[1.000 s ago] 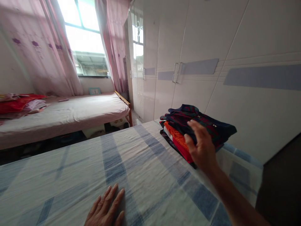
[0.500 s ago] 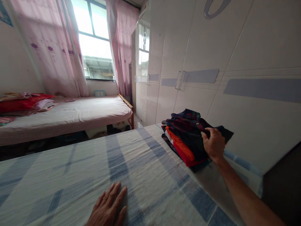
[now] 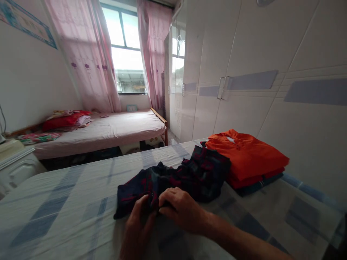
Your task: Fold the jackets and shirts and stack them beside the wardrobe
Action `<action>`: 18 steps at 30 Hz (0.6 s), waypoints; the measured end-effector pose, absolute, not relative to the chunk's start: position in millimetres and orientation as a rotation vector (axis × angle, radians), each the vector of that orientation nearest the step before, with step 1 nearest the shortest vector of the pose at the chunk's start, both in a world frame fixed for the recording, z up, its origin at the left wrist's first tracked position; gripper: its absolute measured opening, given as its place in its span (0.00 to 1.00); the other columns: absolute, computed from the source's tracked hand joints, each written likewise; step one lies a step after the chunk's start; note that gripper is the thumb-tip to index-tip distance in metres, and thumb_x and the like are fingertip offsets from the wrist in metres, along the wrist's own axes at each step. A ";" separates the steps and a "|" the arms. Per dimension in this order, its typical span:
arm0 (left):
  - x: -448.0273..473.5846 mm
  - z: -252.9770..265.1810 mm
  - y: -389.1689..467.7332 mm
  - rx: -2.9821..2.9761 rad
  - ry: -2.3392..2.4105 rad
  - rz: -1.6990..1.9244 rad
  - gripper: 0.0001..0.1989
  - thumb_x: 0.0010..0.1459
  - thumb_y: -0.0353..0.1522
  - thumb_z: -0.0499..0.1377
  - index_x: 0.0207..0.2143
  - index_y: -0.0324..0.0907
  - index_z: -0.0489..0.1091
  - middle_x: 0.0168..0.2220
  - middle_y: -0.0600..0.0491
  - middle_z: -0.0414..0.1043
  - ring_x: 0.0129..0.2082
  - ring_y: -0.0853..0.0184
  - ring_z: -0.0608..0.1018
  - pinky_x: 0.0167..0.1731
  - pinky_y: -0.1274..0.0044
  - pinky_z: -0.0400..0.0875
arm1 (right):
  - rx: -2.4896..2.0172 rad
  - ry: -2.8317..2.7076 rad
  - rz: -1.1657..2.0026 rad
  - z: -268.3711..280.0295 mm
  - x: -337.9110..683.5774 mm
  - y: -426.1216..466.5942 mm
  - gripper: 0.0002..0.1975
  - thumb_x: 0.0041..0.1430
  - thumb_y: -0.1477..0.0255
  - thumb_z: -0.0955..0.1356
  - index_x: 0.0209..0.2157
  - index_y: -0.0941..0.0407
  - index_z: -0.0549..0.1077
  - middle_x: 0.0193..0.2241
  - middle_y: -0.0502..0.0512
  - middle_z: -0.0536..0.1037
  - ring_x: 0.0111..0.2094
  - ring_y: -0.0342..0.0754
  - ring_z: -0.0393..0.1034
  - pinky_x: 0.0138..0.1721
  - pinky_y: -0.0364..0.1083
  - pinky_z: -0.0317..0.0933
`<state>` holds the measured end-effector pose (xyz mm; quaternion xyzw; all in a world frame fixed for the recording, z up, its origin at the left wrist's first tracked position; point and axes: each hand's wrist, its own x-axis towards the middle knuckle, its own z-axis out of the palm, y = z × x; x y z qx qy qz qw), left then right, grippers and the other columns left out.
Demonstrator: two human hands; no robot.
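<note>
Both hands sit at approx 6 o'clock in the head view, meeting on the near hem of the dark plaid shirt, which lies crumpled across the bed w/ its blue-checked sheet. The left hand has fingers curled onto the shirt's edge, thumb side up; the right hand is closed in a pinch on the same edge, just beside the left, knuckles touching or nearly so. The shirt spreads from the hands out toward 1 o'clock, where its far end touches or overlaps the foot of the folded pile, orange top layer, red and dark layers below, at approx 2 o'clock by the wardrobe. Judging from the grip, the step in hand looks like spreading the shirt flat. To do it well: keep both pinches on the hem but slide them apart toward the corners, so the fabric tensions evenly; lift slightly and draw it toward 6 o'clock, away from the pile, so the far end doesn't drag the orange layer askew; then lay it down smooth before any crease is set. The bunched middle at 12 o'clock of the hands needs flattening first, else wrinkles get locked in. A second bed w/ red bedding sits at 10 o'clock under the window, well apart.
</note>
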<state>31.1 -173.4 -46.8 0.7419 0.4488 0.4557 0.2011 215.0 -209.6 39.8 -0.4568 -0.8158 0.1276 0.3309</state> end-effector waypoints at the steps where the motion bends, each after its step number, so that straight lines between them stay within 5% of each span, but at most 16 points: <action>1: 30.4 -42.9 -172.1 2.028 1.254 1.247 0.16 0.55 0.39 0.56 0.43 0.41 0.68 0.40 0.48 0.74 0.37 0.62 0.78 0.37 0.73 0.74 | -1.201 -2.063 0.318 35.2 218.6 -208.8 0.04 0.60 0.71 0.64 0.35 0.54 0.70 0.35 0.50 0.76 0.38 0.43 0.69 0.44 0.43 0.59; 5: 31.4 -24.6 -174.5 1.910 1.182 1.163 0.11 0.54 0.39 0.55 0.27 0.41 0.70 0.27 0.54 0.70 0.28 0.67 0.73 0.30 0.78 0.69 | -1.347 -1.625 0.078 17.1 265.5 -196.6 0.09 0.63 0.70 0.59 0.37 0.54 0.69 0.35 0.53 0.76 0.38 0.45 0.69 0.43 0.45 0.61; 12: 31.3 4.0 -175.2 1.335 1.091 1.315 0.12 0.53 0.40 0.57 0.32 0.39 0.68 0.27 0.56 0.70 0.27 0.71 0.71 0.30 0.79 0.68 | -1.513 -1.255 -0.233 0.4 338.8 -183.8 0.13 0.62 0.65 0.58 0.38 0.55 0.70 0.35 0.56 0.75 0.36 0.49 0.68 0.43 0.49 0.61; 18: -35.0 105.6 -150.6 1.172 1.160 1.879 0.09 0.50 0.34 0.58 0.33 0.40 0.64 0.24 0.63 0.65 0.24 0.75 0.71 0.28 0.81 0.69 | -1.543 -1.237 -0.175 -1.1 336.7 -183.9 0.14 0.60 0.65 0.59 0.40 0.56 0.70 0.38 0.58 0.75 0.37 0.50 0.69 0.42 0.50 0.61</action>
